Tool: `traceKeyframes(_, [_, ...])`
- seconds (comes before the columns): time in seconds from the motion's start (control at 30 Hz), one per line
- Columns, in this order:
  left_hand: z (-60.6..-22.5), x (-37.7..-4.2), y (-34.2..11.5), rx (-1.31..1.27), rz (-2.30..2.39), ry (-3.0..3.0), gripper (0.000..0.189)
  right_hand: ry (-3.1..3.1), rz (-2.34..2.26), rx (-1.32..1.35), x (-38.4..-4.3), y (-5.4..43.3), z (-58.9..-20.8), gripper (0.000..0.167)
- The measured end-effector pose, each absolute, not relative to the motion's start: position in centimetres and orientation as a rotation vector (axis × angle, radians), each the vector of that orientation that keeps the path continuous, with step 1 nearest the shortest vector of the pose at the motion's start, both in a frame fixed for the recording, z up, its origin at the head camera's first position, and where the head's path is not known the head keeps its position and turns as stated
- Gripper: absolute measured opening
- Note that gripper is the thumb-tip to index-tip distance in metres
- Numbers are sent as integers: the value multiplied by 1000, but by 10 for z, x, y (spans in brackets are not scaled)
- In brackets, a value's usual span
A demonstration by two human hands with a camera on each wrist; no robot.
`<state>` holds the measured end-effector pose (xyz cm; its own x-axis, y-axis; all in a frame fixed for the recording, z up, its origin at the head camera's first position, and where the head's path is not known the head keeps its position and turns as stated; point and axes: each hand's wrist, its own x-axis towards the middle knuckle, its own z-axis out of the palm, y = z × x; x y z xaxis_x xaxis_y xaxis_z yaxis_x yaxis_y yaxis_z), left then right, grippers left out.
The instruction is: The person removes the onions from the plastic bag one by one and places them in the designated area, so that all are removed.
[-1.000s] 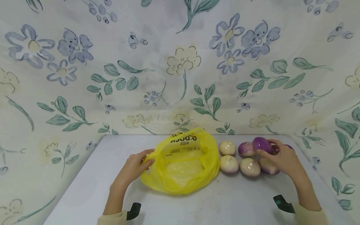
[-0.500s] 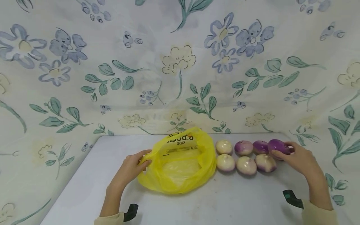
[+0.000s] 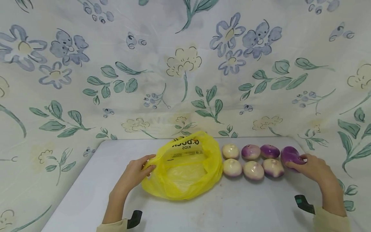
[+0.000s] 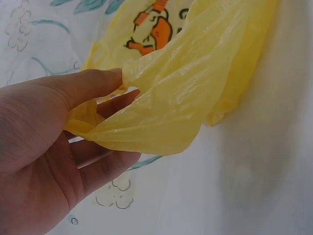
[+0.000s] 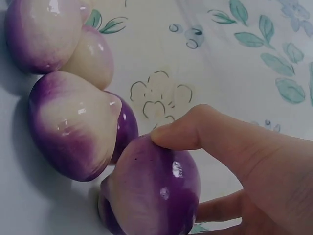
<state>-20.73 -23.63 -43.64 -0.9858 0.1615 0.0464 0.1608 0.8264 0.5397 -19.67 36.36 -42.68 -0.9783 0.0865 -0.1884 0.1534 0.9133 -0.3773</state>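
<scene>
A yellow plastic bag (image 3: 185,180) stands on the table with its wide mouth facing up, showing dark print inside. My left hand (image 3: 140,170) pinches its left rim; in the left wrist view the thin film (image 4: 161,112) passes between thumb and fingers. At the right, my right hand (image 3: 316,169) grips a glossy purple-and-white turnip (image 3: 292,158), thumb on its upper side in the right wrist view. Another purple turnip (image 3: 288,150) is partly hidden right behind the held one. Several more turnips (image 3: 253,170) lie in two rows between the bag and this hand.
The white table (image 3: 232,206) has its far edge against a floral cloth (image 3: 185,106) that hangs behind and at the sides. The nearest turnip (image 3: 231,151) in the rear row sits close to the bag's right side.
My right hand has carried the held turnip rightward past the others, then lowered it at the row's right end. The left hand keeps its hold on the bag. The head view has shifted slightly.
</scene>
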Motion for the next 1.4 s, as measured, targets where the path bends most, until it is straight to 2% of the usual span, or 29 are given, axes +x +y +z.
traceKeyframes(0.67, [-435, -206, -237, 263, 905, 2985, 46, 2760, -658, 181, -203, 378, -445, 106])
traceKeyframes(1.4, [-437, -206, -237, 270, 926, 2981, 45, 2707, -691, 160, -202, 377, -446, 110])
